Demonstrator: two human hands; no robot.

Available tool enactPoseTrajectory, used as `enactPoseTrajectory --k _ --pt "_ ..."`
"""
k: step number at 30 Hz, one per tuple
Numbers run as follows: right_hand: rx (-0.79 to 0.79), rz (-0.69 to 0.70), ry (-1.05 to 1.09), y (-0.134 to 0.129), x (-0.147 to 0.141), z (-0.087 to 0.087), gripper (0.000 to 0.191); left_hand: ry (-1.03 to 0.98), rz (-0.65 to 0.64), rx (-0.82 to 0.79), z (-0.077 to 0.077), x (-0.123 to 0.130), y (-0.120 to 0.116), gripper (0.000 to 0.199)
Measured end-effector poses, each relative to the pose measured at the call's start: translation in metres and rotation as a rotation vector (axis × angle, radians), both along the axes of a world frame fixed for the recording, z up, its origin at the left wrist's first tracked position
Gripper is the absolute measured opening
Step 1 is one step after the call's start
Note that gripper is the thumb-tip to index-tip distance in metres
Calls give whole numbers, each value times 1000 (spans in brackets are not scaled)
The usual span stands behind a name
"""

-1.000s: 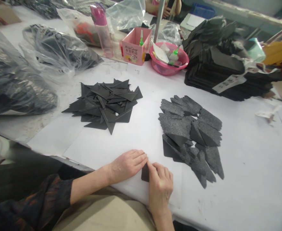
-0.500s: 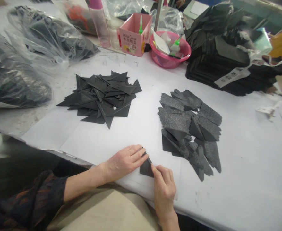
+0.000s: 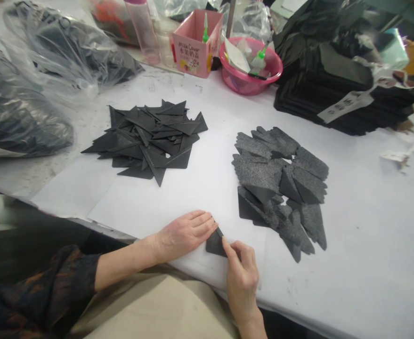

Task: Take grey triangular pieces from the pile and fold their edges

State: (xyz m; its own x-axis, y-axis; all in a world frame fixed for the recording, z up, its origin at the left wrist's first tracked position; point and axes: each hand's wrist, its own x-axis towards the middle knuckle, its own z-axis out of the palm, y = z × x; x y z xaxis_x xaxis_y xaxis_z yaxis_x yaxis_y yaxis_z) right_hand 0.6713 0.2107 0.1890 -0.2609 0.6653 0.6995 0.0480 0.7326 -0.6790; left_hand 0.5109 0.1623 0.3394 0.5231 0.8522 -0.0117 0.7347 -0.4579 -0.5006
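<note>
A small black piece of sheet material [image 3: 215, 246] lies on the table's white covering near the front edge, with a narrow strip along its slanted upper edge. My left hand [image 3: 189, 234] rests flat over its upper left part, fingers stretched out and pressing on the strip. At the strip's lower right end, my right hand [image 3: 242, 269] pinches the edge between thumb and curled fingers. Part of the piece is hidden under the left fingers. Beyond my left hand lies a pile of black triangular pieces [image 3: 150, 139]. Right of my hands, speckled grey-black pieces [image 3: 259, 172] lie spread and overlapping.
Clear plastic bags with dark contents [image 3: 23, 101] lie at the left. Along the back stand a pink box [image 3: 191, 54] and a pink basin [image 3: 244, 84] with a green-tipped bottle. A tall black stack [image 3: 334, 94] tied with a white strip stands at the back right.
The left fingers have slid slightly along the strip towards the right hand. The right hand keeps its pinch. The whole view has shifted slightly.
</note>
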Motion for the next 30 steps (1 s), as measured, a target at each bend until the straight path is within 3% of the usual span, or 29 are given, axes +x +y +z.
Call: enactPoseTrajectory --k 7,14,20,30 --pt "-5 -33 -38 -1 1 3 36 -63 10 23 0 -1 -5 31" --pt "-25 -131 -102 6 -3 24 10 -92 18 35 3 0 -5 16" --pt "28 -137 -120 14 -6 30 18 -115 -6 59 5 2 -3 16" --pt "43 -105 -145 19 -16 35 14 -114 -7 66 4 -1 -2 16"
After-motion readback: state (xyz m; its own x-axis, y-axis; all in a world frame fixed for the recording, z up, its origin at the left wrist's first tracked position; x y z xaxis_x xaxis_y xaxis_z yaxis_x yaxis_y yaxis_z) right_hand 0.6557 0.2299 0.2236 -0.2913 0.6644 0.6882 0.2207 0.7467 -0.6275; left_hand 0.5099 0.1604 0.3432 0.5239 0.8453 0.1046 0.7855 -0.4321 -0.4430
